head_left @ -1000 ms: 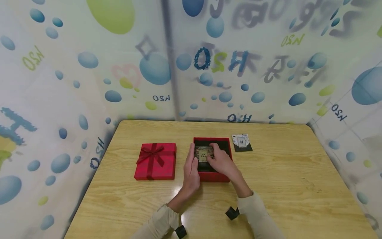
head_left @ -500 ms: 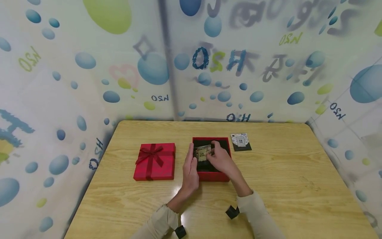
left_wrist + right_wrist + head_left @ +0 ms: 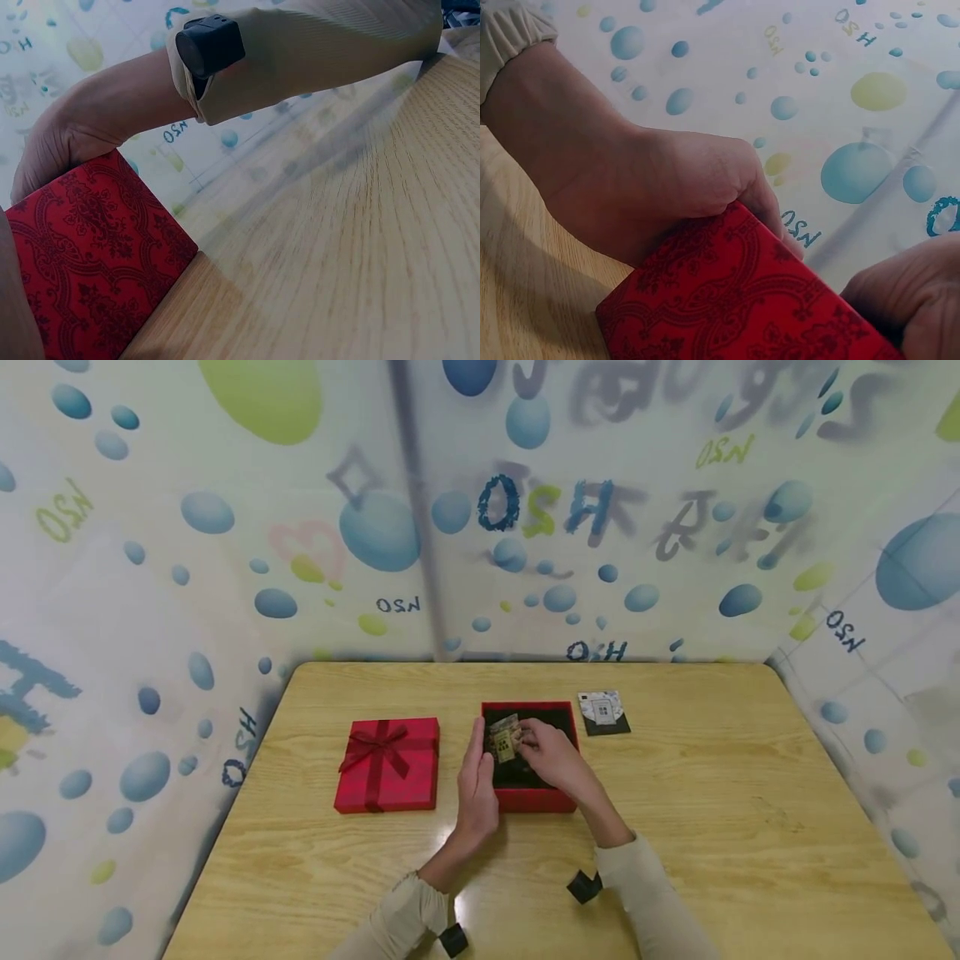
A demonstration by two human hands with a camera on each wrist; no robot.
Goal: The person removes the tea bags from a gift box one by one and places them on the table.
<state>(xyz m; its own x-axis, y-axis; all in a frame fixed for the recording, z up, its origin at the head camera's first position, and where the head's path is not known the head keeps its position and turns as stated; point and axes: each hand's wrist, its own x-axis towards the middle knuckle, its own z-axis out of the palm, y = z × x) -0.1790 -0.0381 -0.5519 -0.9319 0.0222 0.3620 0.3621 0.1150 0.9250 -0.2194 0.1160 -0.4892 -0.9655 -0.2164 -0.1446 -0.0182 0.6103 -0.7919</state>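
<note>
Gold packet [image 3: 504, 741] stands tilted on edge over the open red box [image 3: 529, 799], pinched by the right hand [image 3: 551, 758]; the flat, straight-fingered left hand [image 3: 477, 781] braces the box's left wall, equally near.

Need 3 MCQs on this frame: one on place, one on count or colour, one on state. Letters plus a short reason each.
1. Where does the lid with the bow lie?
A. left of the open box
B. right of it
C. on it

2. How many small packets are in view?
A. one
B. two
C. four

3. What is the right hand doing?
A. resting flat on the table
B. pinching a packet over the open box
C. gripping the lid

Answers:
1 A: the lid sits on the table left of the open box.
2 B: one packet in the fingers, another packet beside the box.
3 B: the fingers pinch the packet; the left hand rests along the box's left side.
</note>
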